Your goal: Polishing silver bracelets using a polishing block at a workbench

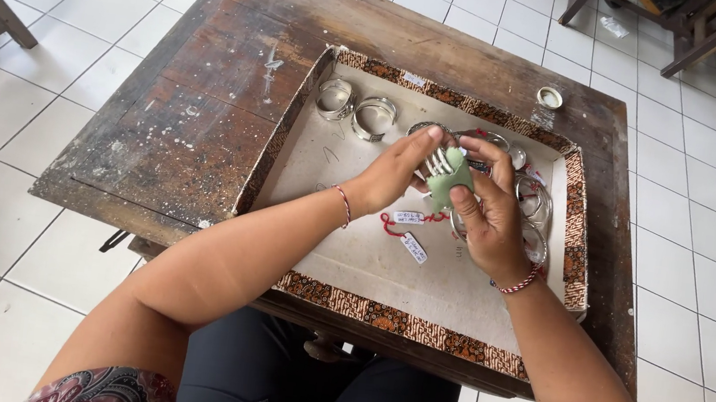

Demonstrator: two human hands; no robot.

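My left hand (394, 174) and my right hand (487, 209) meet over a shallow tray (567, 193) with a brown patterned rim and a pale floor. Between them is a silver bracelet (440, 158); my left fingers pinch it. My right hand presses a small green cloth (452, 183) against the bracelet. Two small white tags on a red string (407, 229) hang below the hands, over the tray floor.
Two silver cuffs (355, 108) lie at the tray's far left, more silver bangles (535, 208) along its right side. The tray sits on a worn dark wooden table (197, 111). A small round lid (550, 97) lies past the tray. Wooden furniture legs stand on the white tiled floor.
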